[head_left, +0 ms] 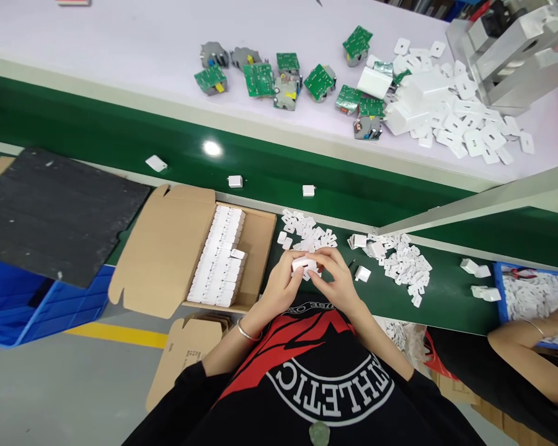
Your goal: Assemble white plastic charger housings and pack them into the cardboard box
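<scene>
In front of my chest I hold a small white charger housing [304,264] with a dark slot facing me. My left hand [281,282] pinches it from the left, thumb on its near face. My right hand [336,280] closes on its right end with thumb and fingers. Just beyond my hands lies a pile of small white cover plates [310,230]. To the right of my right hand rests a loose white charger [363,273], and farther right a second pile of white plates [407,265].
An open cardboard box [255,260] with rows of white chargers stands left. Several chargers lie on the green surface [270,167]. Circuit boards [259,80], white parts and a metal press [516,56] occupy the upper shelf. A co-worker's arm [521,347] reaches over a blue tray [501,291].
</scene>
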`<state>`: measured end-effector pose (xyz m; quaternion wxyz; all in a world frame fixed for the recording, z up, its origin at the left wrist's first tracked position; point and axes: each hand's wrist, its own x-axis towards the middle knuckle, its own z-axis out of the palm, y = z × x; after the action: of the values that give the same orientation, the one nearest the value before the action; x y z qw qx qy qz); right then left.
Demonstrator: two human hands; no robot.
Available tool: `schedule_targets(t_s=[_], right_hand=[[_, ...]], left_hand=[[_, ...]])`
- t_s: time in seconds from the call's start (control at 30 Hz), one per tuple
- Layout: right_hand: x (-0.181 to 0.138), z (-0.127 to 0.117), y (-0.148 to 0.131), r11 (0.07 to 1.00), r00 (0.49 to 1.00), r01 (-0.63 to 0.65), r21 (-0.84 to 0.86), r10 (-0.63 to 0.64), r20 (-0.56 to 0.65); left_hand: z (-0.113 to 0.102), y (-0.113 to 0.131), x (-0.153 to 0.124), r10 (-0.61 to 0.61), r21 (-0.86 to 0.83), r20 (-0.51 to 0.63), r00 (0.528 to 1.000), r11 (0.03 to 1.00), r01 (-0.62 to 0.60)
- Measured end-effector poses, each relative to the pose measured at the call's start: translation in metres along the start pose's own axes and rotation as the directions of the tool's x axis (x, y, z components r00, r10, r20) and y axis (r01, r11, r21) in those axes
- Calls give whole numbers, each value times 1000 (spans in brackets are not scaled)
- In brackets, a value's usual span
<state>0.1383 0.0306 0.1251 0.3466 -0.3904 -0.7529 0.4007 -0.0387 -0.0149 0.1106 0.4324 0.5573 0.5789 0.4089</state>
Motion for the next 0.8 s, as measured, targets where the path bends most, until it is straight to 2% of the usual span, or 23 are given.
schedule_targets(t_s=[0.07,0.17,0.27,0.4,0.6,0.8], right_hand=[[-8,5,8,999,999,-37,-10,37,12],[-23,15,21,988,988,-154,17,154,23],[-36,24,33,954,958,-284,100,279,64],[-48,35,51,906,921,-389,166,383,69],[-48,53,102,744,797,-585,322,601,57],[-30,52,182,700,685,-674,235,712,-154]], left_hand=[[2,-5,0,-115,18,63,991,993,114],[7,-15,-3,-288,75,147,946,957,280],[15,-27,-9,-379,155,180,908,922,355],[22,-41,-16,-465,256,218,858,876,410],[29,-57,-13,-546,337,237,804,822,459],[43,-68,-15,-628,364,197,753,760,538]])
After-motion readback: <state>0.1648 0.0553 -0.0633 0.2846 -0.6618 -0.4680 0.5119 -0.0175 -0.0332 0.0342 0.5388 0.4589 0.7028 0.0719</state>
